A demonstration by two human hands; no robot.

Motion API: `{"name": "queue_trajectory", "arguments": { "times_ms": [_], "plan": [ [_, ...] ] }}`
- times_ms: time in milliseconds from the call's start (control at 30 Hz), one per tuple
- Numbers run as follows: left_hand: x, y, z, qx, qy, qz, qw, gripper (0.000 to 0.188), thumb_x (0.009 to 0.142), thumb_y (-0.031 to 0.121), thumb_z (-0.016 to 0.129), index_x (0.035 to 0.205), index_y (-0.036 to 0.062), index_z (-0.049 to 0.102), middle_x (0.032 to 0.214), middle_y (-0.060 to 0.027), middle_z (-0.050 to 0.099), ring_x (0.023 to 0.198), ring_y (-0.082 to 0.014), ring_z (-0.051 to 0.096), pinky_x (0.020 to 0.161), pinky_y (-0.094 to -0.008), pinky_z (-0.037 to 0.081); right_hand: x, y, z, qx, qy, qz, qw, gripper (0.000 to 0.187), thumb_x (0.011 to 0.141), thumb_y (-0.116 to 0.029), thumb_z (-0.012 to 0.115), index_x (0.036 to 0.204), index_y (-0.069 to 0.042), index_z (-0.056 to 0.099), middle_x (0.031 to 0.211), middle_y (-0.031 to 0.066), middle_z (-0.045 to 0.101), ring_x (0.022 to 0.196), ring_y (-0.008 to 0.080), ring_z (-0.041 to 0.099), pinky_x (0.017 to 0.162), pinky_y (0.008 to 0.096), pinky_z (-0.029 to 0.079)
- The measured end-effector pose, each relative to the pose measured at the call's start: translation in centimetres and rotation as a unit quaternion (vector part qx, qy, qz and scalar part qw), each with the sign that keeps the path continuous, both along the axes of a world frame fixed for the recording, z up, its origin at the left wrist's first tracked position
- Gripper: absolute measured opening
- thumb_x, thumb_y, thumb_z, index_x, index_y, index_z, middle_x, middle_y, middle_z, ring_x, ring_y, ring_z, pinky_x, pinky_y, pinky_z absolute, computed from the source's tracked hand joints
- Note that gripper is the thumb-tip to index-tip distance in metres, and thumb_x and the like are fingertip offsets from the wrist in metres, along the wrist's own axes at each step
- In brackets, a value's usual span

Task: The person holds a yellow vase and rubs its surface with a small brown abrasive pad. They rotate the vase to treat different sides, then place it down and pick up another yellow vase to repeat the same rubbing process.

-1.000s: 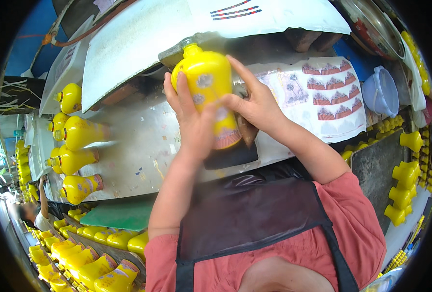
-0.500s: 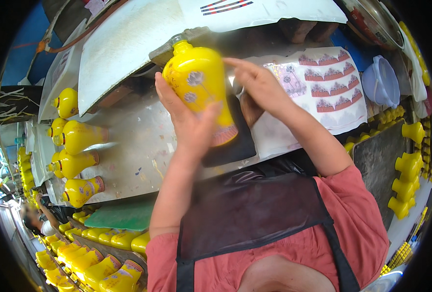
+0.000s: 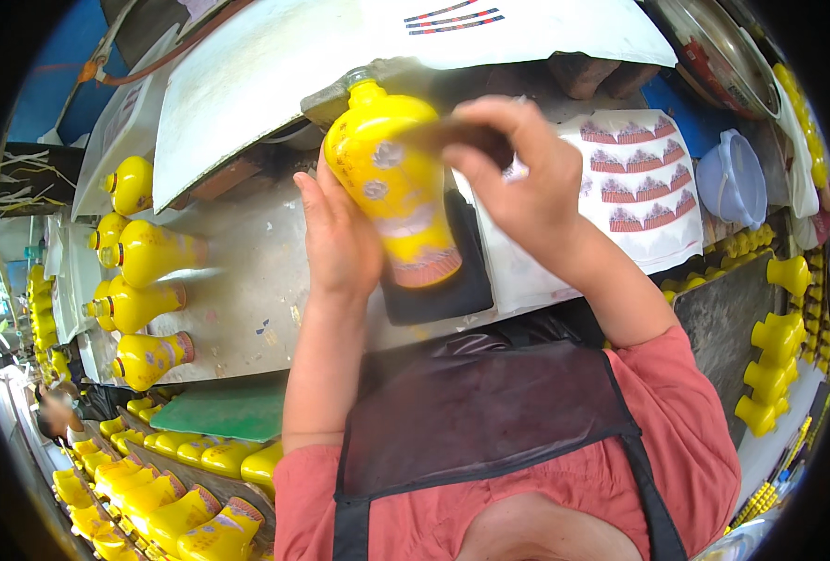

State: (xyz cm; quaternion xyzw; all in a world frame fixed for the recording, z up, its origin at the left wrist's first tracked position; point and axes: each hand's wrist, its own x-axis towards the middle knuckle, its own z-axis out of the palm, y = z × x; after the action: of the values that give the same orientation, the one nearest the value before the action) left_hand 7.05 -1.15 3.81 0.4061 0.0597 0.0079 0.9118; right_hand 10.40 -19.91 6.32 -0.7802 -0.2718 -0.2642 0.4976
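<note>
A glossy yellow bottle with a clear neck, purple flower prints and a patterned pink band at its base lies tilted on a dark pad, its neck pointing away. My left hand cups the bottle's left side, the fingers partly hidden behind it. In my right hand is a dark brown flat scraper-like piece, pinched between thumb and fingers. It lies across the bottle's upper right side, blurred by motion. A pale patch shows on the bottle below the flowers.
Several yellow bottles lie along the table's left side. Decal sheets sit at right beside a lilac bucket. A white board spans the far side. More bottles fill racks at lower left, near a green board.
My right hand has brought the dark piece up onto the bottle, where before a finger pointed at its shoulder. My left thumb has moved off the bottle's front to its left side.
</note>
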Motion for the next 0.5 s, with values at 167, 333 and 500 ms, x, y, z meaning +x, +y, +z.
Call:
{"name": "queue_trajectory", "arguments": {
  "times_ms": [167,333,500],
  "plan": [
    [-0.8,0.1,0.7,-0.007,-0.031,-0.014,0.999,0.083,0.106,0.068,0.024,0.162,0.0074,0.021,0.163,-0.0113,0.036,0.150,-0.0286,0.033,0.125,-0.0459,0.023,1.3,0.4,1.1,-0.061,-0.040,0.001,0.997,0.035,0.083,-0.004,0.083,0.115,-0.004,0.069,0.101,0.0108,0.073,0.084,0.0197,0.072,0.074,0.0298,0.058],
    [-1.0,0.8,0.8,0.000,-0.029,-0.038,0.999,0.082,0.107,0.065,0.019,0.165,0.0085,0.008,0.167,-0.0129,0.026,0.154,-0.0288,0.024,0.127,-0.0459,0.015,1.6,-0.2,-0.7,-0.002,-0.064,-0.016,0.998,0.023,0.079,0.002,0.078,0.099,-0.006,0.070,0.093,0.0104,0.073,0.083,0.0292,0.072,0.072,0.0354,0.058],
    [-0.9,0.7,0.7,-0.031,-0.018,-0.064,0.997,0.082,0.107,0.065,0.019,0.165,0.0085,0.009,0.166,-0.0128,0.028,0.154,-0.0284,0.024,0.127,-0.0460,0.015,-4.0,-0.3,-3.6,-0.040,-0.123,0.179,0.975,0.022,0.071,-0.003,0.078,0.090,-0.013,0.071,0.087,0.0067,0.073,0.071,0.0260,0.069,0.061,0.0348,0.054]
  ]
}}
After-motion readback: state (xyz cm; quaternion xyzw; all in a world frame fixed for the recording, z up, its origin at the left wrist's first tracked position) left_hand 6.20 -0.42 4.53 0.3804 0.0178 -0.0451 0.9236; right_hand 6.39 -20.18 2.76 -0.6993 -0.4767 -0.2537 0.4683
